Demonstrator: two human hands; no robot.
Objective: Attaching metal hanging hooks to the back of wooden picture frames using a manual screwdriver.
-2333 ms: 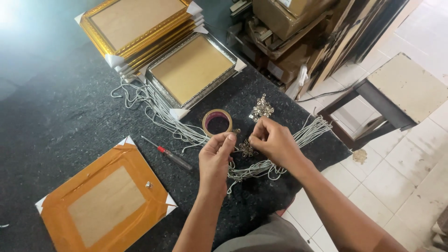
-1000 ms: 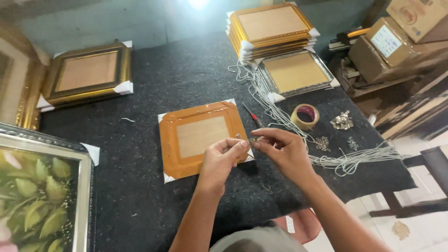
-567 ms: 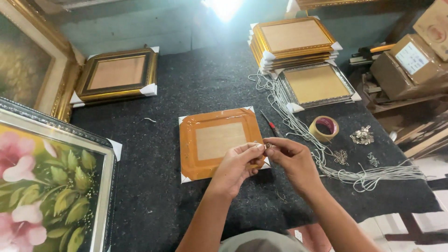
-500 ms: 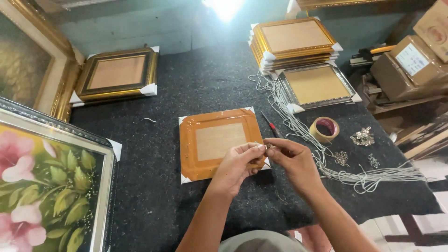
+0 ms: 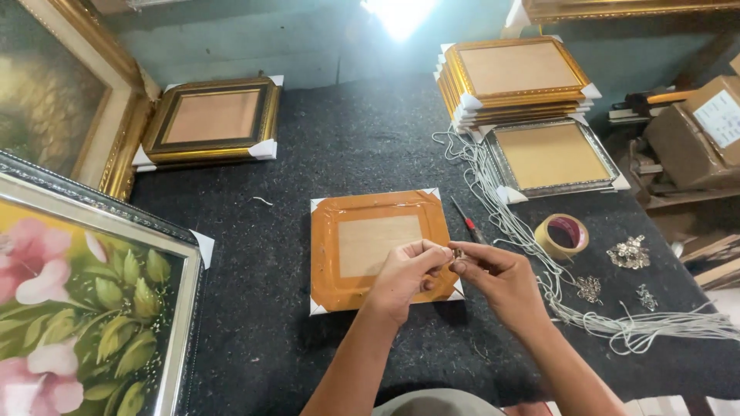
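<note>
Both hands meet over the right edge of the orange rectangular picture frame with white paper corners [image 5: 378, 246], which lies face down near the middle of the dark speckled surface [image 5: 347, 146]. The left hand [image 5: 405, 276] pinches with thumb and fingers a small metal piece [image 5: 456, 253], and the right hand [image 5: 501, 281] pinches the same piece from the 3 o'clock side; the fingertips of the two hands almost touch. The piece is too small to tell its exact shape.

Just beside the frame at 3 o'clock lies a thin screwdriver with a red handle [image 5: 467, 221]. Further at 3 o'clock there is a roll of tan adhesive tape [image 5: 561, 236], lying flat. From 1 o'clock down to 4 o'clock runs a long bundle of white cords [image 5: 539, 262], spread loosely on the surface. Small heaps of silver metal hangers [image 5: 629, 253] lie near the tape, at its 3 o'clock and 5 o'clock sides.

At 1 o'clock from the orange frame rests a silver-edged frame turned on its face [image 5: 551, 158], and behind it a stack of golden frames [image 5: 516, 77]. At 11 o'clock lies a dark and golden frame with white corners [image 5: 212, 119]. At 8 o'clock is a large framed painting of pink flowers and green leaves [image 5: 85, 300]. Brown cardboard boxes [image 5: 701, 131] stand off the surface at 2 o'clock.
</note>
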